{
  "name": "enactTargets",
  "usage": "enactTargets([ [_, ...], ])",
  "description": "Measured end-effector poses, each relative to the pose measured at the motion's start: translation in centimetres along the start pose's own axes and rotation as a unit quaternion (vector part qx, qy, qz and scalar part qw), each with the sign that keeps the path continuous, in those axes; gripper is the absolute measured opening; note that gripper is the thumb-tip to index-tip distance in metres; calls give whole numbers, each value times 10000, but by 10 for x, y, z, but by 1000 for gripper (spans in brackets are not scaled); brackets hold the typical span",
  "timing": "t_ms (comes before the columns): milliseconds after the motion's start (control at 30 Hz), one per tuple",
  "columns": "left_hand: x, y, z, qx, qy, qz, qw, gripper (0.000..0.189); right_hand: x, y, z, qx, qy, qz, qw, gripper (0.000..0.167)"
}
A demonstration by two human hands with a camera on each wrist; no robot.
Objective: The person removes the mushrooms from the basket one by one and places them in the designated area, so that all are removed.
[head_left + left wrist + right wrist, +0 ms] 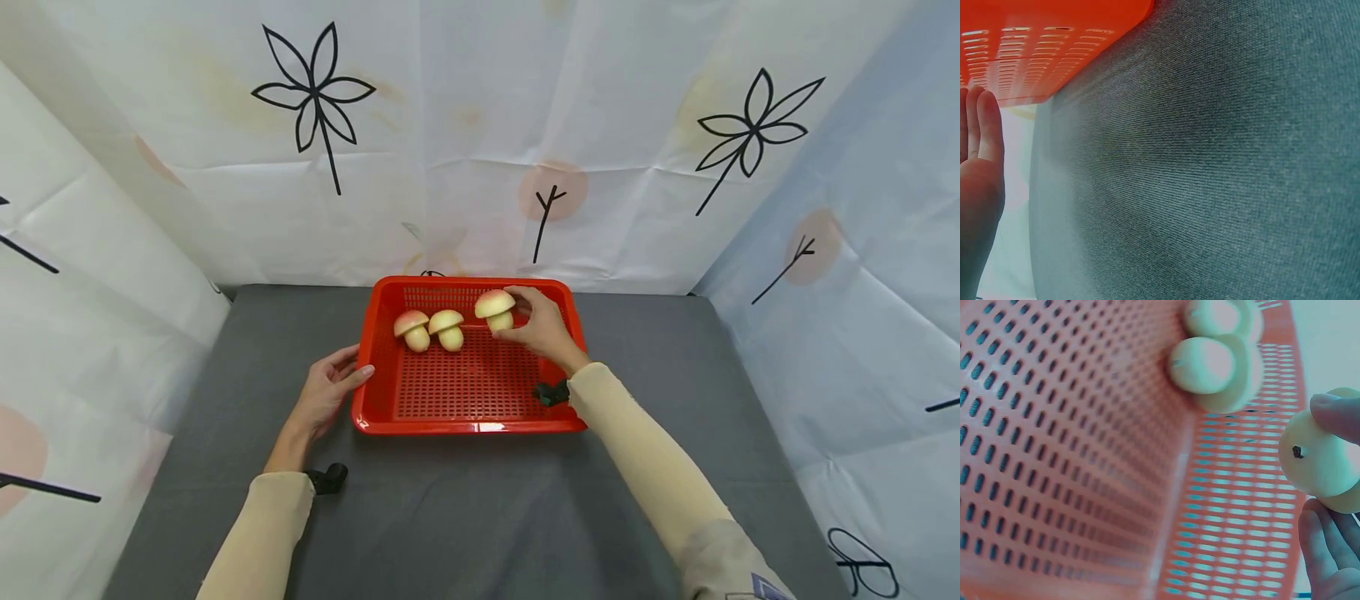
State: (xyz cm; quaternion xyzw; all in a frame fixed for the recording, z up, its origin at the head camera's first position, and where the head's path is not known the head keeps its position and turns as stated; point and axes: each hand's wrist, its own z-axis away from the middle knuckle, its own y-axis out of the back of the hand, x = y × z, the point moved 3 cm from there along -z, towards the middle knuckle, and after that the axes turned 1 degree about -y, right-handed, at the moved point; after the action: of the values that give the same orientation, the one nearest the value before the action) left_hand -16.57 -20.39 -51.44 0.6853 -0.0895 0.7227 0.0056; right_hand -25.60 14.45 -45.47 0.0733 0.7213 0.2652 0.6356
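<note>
In the head view, my right hand [542,327] pinches a mushroom [495,310] with a rounded, pink-tinged cap. It is above the back right part of a red perforated plastic basket [472,427]. The right wrist view shows the thumb and fingers on either side of this mushroom [1316,456], with a dark spot on its stem end. My left hand [330,387] holds the basket's left rim, thumb over the rim and fingers against the outer wall. Two similar mushrooms, one pink-tinged [412,330] and one pale yellow [447,330], lie side by side in the basket.
The basket stands on a grey cloth-covered table [465,508], near its back edge. White patterned curtains [465,125] hang behind and at both sides. A dark wrist strap piece [552,392] on the right wrist hangs over the basket's right side.
</note>
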Motion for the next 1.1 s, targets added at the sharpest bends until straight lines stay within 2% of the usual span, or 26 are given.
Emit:
enactTargets([
  [200,1,0,0,-66,-113,7,9999,57,-20,31,19,296,522,-472,9971,76],
  [300,2,0,1,-82,-98,-50,9999,57,-40,48,35,447,692,-498,9954,76],
  [433,2,0,1,-95,-32,-72,9999,58,-44,71,51,706,835,-465,9929,76],
  [567,1,0,1,-92,-47,-19,9999,58,-20,91,63,1012,936,-460,9894,76],
  [733,0,1,0,-111,-54,-10,9999,58,-2,111,81,1379,770,-493,9862,74],
  [933,-1,2,0,-104,-14,-4,9999,58,30,125,99,1610,313,-475,9853,73],
  [1100,-1,2,0,-84,-12,-32,10000,58,64,128,108,1550,-380,-196,9870,77],
])
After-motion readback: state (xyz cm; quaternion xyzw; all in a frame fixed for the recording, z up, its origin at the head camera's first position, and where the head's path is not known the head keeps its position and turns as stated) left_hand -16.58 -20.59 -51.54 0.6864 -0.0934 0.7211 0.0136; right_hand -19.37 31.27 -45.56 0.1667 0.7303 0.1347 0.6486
